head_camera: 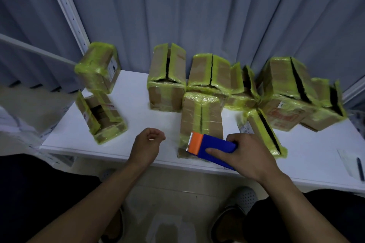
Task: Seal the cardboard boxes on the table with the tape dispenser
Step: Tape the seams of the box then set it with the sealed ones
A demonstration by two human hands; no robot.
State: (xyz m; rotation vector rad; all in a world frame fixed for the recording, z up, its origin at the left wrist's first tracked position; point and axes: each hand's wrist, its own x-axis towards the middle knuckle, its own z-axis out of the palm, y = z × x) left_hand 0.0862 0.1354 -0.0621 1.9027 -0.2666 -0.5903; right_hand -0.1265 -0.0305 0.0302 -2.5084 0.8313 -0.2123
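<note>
Nine cardboard boxes [166,85] on the white desk [138,124], by my count. Two are stacked at the left edge, five crowd the back edge towards the right, and two stand nearer me. All of them are brown card banded in glossy yellow-green tape, and most show a dark slit between the top flaps.

There is one tape dispenser [211,149], with a blue body and an orange toothed blade at its nose. It sits over the near end of the front box [201,118], close to the desk's front edge, nose pointing left. I cannot tell whether the blade touches the card. That box's centre seam runs away from me with a yellow-green strip down each side.

My right grip [250,156] is wrapped round the dispenser's blue body, thumb laid along its near side and fingers curled over the far side. My left grip [147,144] hangs over the front edge left of that box, fingers loosely curled, holding nothing.

One dark pen [360,167] lies on a sheet at the right edge.
</note>
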